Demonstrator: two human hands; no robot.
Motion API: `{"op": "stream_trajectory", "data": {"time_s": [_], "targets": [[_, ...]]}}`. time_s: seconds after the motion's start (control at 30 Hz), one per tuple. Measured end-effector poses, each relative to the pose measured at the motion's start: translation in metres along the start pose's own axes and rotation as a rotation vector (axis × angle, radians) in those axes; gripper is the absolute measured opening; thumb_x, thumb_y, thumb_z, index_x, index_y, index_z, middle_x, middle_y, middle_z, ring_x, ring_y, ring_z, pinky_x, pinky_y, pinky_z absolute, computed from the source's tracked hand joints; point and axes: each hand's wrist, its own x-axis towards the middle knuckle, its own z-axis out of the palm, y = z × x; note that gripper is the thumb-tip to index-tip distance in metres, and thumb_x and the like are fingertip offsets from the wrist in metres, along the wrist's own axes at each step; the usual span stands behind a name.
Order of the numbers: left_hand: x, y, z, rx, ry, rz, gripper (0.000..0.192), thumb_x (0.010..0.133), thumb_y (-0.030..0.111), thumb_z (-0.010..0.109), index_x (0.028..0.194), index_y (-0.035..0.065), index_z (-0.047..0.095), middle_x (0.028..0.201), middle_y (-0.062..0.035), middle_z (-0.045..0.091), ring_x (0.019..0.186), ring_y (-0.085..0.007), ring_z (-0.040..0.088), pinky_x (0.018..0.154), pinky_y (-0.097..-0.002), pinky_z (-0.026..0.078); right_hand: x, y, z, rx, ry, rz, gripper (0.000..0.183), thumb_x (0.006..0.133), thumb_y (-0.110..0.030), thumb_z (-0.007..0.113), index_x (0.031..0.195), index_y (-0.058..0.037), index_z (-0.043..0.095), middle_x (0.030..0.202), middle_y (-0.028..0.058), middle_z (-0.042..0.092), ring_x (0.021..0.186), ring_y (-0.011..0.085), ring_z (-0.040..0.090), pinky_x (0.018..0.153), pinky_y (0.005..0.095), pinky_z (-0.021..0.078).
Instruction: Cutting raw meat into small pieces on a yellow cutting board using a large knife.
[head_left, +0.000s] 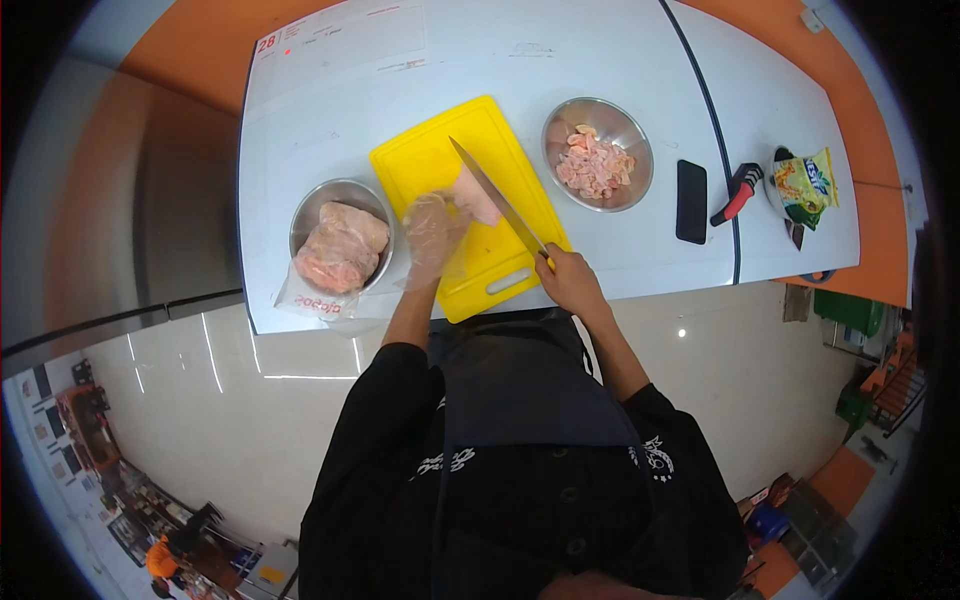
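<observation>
My right hand (571, 281) grips the handle of a long kitchen knife (499, 196). Its blade slants up and left across a yellow cutting board (480, 120), along the right side of a pale piece of raw meat (477, 196). In a clear plastic glove, my left hand (435, 229) holds the meat's left side; the fingertips are partly blurred. Left of the board, a steel bowl (301, 210) contains a large lump of raw meat (345, 244), apparently chicken, with a plastic bag under it. Another steel bowl (559, 120), right of the board, contains small cut pieces of raw meat (596, 165).
Farther right on the white table (480, 45) lie a black phone (691, 202) and a red-handled knife sharpener (739, 196). Beyond them, a Nestle packet (806, 184) rests in a bowl. A dark strip (709, 112) crosses the tabletop. A steel cabinet (165, 202) stands at left.
</observation>
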Motion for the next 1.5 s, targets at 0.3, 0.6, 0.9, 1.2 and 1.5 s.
{"op": "stream_trajectory", "data": {"time_s": [0.3, 0.6, 0.9, 1.2, 1.5], "targets": [[0.005, 0.011, -0.003, -0.405, -0.12, -0.354, 0.025, 0.08, 0.026, 0.071, 0.082, 0.0024, 0.064, 0.076, -0.0146, 0.066, 0.075, -0.0304, 0.066, 0.073, -0.0404, 0.051, 0.031, -0.019, 0.0, -0.13, -0.118, -0.045, 0.031, 0.094, -0.029, 0.053, 0.102, -0.0002, 0.059, 0.087, 0.0278, 0.065, 0.085, 0.0466, 0.063, 0.076, 0.0546, 0.0495], [-0.025, -0.019, 0.004, -0.388, 0.124, -0.38, 0.029, 0.082, 0.025, 0.07, 0.095, 0.0004, 0.061, 0.085, -0.0146, 0.066, 0.078, -0.0306, 0.066, 0.072, -0.0394, 0.051, 0.026, -0.019, 0.002, -0.118, -0.08, -0.058, 0.032, 0.095, -0.029, 0.052, 0.106, -0.0002, 0.058, 0.091, 0.0277, 0.065, 0.087, 0.0456, 0.063, 0.078, 0.0539, 0.0495], [-0.032, 0.006, -0.013, 0.077, -0.097, 0.124, 0.022, 0.085, 0.025, 0.065, 0.1, 0.0103, 0.072, 0.092, -0.0138, 0.067, 0.084, -0.0316, 0.064, 0.077, -0.0426, 0.051, 0.061, -0.031, 0.001, -0.234, -0.061, -0.233, 0.028, 0.098, -0.024, 0.048, 0.096, 0.0017, 0.058, 0.088, 0.0252, 0.065, 0.085, 0.0443, 0.062, 0.077, 0.0529, 0.0486], [-0.036, -0.022, 0.003, -0.054, -0.108, 0.049, 0.019, 0.085, 0.021, 0.066, 0.095, 0.0056, 0.072, 0.087, -0.0171, 0.069, 0.081, -0.0347, 0.066, 0.074, -0.0438, 0.052, 0.078, -0.049, 0.01, -0.297, -0.113, -0.183, 0.035, 0.098, -0.03, 0.047, 0.092, 0.0019, 0.059, 0.089, 0.0271, 0.066, 0.085, 0.0453, 0.063, 0.077, 0.0541, 0.0493], [-0.011, -0.005, 0.004, -0.23, 0.09, -0.262, 0.024, 0.087, 0.026, 0.068, 0.088, 0.0021, 0.072, 0.082, -0.0182, 0.071, 0.074, -0.0343, 0.069, 0.066, -0.0422, 0.053, 0.085, -0.055, 0.019, -0.331, -0.099, -0.23, 0.031, 0.096, -0.026, 0.046, 0.092, 0.001, 0.06, 0.085, 0.0263, 0.066, 0.079, 0.0437, 0.066, 0.074, 0.0533, 0.0523]]}}
